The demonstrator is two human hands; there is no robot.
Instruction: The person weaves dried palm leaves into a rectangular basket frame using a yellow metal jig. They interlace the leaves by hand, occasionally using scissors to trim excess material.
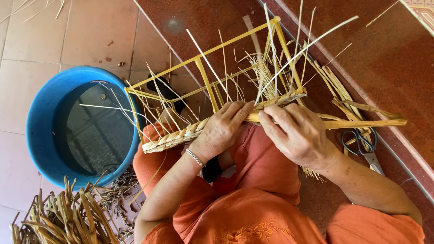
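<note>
A yellow bamboo frame point(205, 74), box-shaped, rests on my lap, with many thin straw strands point(275, 74) sticking up from it. Along its near edge runs a woven straw braid point(174, 135). My left hand point(221, 129) grips the braid near its middle, fingers curled over the edge. My right hand point(296, 133) pinches the straw bundle just to the right, next to the left hand's fingertips. A flat bundle of straw point(366, 122) trails off to the right from under my right hand. I wear orange clothes and a thin bracelet on the left wrist.
A blue basin point(38, 117) holding water stands on the tiled floor at the left. A heap of dried straw stalks point(68, 217) lies at the bottom left. Scissors point(361, 144) lie on the red-brown step at the right.
</note>
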